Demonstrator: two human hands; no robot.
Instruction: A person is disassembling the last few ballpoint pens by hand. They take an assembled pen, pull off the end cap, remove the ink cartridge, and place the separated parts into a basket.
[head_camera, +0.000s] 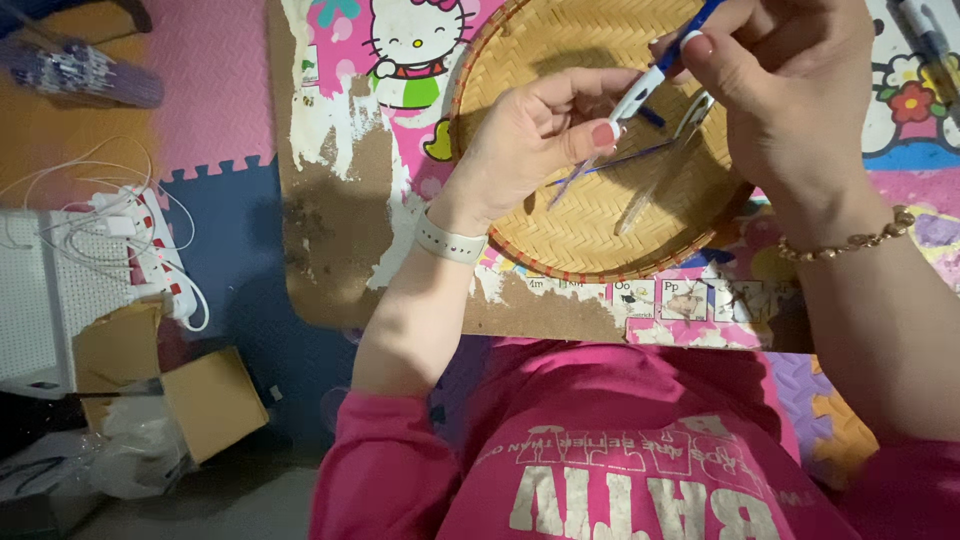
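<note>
Here, the head view looks down on two hands working above a round woven bamboo tray (590, 235) that rests on a worn, peeling tabletop (330, 200) printed with cartoon pictures. The left hand (525, 140) is nearly closed, thumb and fingertips pinched on the lower end of a white-and-blue pen (645, 88). The right hand (780, 90) is likewise closed in a pinch on the pen's upper end, so the pen is held slanting in the air between the two hands, over the tray and clear of it. A thin blue refill (610, 165) lies in the tray just below the hands, beside a clear, tube-like part (650, 195); what that part is cannot be told for certain.

Risks, as a judgement: both grips are fingertip pinches on a smooth, narrow barrel, so a twist or pull with uneven force could let the pen slip and drop. A fall inside the tray rim would be harmless; a fall toward the tray's near edge could send a small part rolling off the tabletop onto the foam floor mat (230, 230), where the power strip (160, 250) and its tangled white cables (80, 190) would make it hard to find. The slender refill could also bend if pressed at an angle.
</note>
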